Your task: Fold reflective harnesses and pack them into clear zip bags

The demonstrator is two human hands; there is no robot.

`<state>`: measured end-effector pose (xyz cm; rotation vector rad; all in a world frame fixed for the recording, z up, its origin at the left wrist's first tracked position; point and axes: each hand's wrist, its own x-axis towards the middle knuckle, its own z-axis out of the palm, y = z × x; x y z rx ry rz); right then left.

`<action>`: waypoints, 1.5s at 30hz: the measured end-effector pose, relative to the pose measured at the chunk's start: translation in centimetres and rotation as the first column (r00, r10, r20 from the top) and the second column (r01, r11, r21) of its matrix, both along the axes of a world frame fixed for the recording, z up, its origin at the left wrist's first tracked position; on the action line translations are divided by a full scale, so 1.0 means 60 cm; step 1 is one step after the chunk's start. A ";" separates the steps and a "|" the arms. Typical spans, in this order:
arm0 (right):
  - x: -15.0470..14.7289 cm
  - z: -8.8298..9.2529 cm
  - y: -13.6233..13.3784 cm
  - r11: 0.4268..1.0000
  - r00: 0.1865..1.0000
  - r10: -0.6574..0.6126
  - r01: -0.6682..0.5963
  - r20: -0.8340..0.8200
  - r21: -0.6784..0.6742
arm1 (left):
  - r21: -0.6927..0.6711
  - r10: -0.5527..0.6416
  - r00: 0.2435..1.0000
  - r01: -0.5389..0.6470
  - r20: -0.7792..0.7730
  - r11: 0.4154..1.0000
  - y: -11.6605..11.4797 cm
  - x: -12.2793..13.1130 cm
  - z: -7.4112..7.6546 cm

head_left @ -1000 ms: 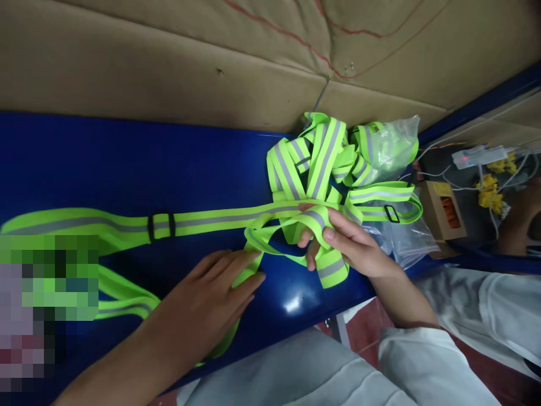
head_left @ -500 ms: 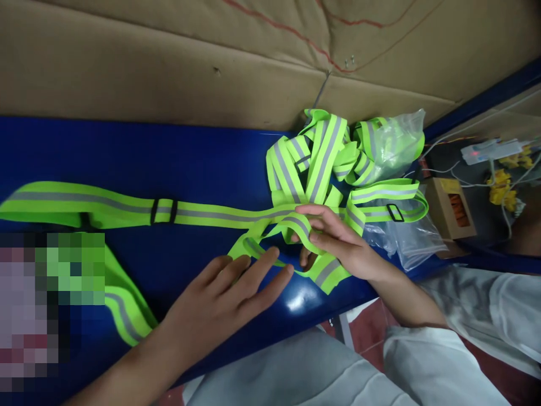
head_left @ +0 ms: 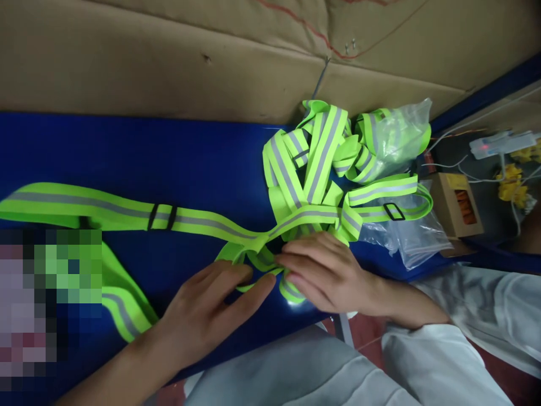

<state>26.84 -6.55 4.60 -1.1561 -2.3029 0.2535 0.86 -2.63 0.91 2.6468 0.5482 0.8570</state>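
A lime-green reflective strap [head_left: 207, 223] with a grey stripe and black slider buckles runs across the blue table and bends into loops between my hands. My left hand [head_left: 211, 307] is at the near side of the loops, fingers curled over the strap and thumb reaching toward the right hand. My right hand [head_left: 329, 273] pinches a fold of the strap between thumb and fingers; the fingertips partly hide it. Just behind the right hand lies a heap of similar reflective straps [head_left: 323, 152], with a loop and a black buckle [head_left: 394, 211] to its right.
Clear plastic bags [head_left: 408, 239] lie at the right, with a bagged strap [head_left: 393, 135] behind. Past them stand a small cardboard box [head_left: 456, 206] and a white power strip [head_left: 502, 144] with cables. Brown board [head_left: 147, 62] walls the table's back. A blurred-out patch covers the left edge.
My right hand has turned over and moved down, closing on the strap. My left hand's spread fingers have curled in on the strap. The middle of the strap has shifted and its loops have tightened.
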 end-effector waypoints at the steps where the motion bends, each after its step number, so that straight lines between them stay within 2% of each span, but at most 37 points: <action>1: 0.003 -0.001 0.003 0.997 0.999 -0.030 0.028 -0.032 -0.075 | 0.008 -0.010 1.000 0.010 -0.005 1.000 0.001 -0.001 0.000; 4: 0.019 0.002 0.013 0.973 0.976 -0.130 0.092 -0.173 -0.211 | 0.031 -0.018 0.999 0.020 -0.040 0.999 0.006 -0.001 -0.004; 8: 0.034 0.018 0.015 0.975 0.957 -0.188 0.155 -0.220 -0.158 | 0.062 0.071 0.990 -0.064 -0.120 0.996 0.012 0.004 -0.011; 12: 0.047 0.026 0.006 0.988 0.970 -0.137 0.119 -0.200 -0.097 | 0.092 0.191 0.967 -0.178 -0.168 0.980 0.017 0.008 -0.006; 17: 0.059 0.023 0.002 0.999 0.942 -0.049 0.038 -0.331 -0.039 | 0.092 0.280 0.947 -0.268 -0.158 0.959 0.020 0.009 -0.002; 20: 0.059 0.023 0.009 0.996 0.975 -0.072 0.058 -0.210 -0.072 | 0.071 0.305 0.938 -0.297 -0.163 0.952 0.020 0.008 -0.005; 23: 0.056 0.025 0.014 0.991 0.993 -0.100 0.094 -0.063 -0.097 | 0.053 0.312 0.932 -0.308 -0.183 0.950 0.020 0.007 -0.007; 28: 0.047 0.025 0.015 0.992 0.998 0.000 -0.007 -0.061 -0.126 | 0.010 0.314 0.931 -0.317 -0.185 0.948 0.020 0.011 -0.008; 32: 0.029 0.012 0.015 0.987 0.987 0.046 -0.021 0.153 -0.159 | 0.028 0.285 0.939 -0.285 -0.193 0.958 0.022 0.014 -0.009; 35: 0.019 0.004 0.015 0.986 0.973 0.056 -0.019 0.223 -0.166 | 0.047 0.239 0.951 -0.235 -0.197 0.971 0.023 0.013 -0.010; 41: 0.031 0.009 0.005 0.961 0.999 -0.037 0.030 -0.021 -0.274 | 0.013 0.208 0.960 -0.209 -0.186 0.978 0.024 0.008 -0.014; 45: 0.042 0.020 0.000 0.935 0.986 -0.161 0.135 -0.052 -0.329 | -0.016 0.200 0.966 -0.205 -0.165 0.979 0.023 0.006 -0.010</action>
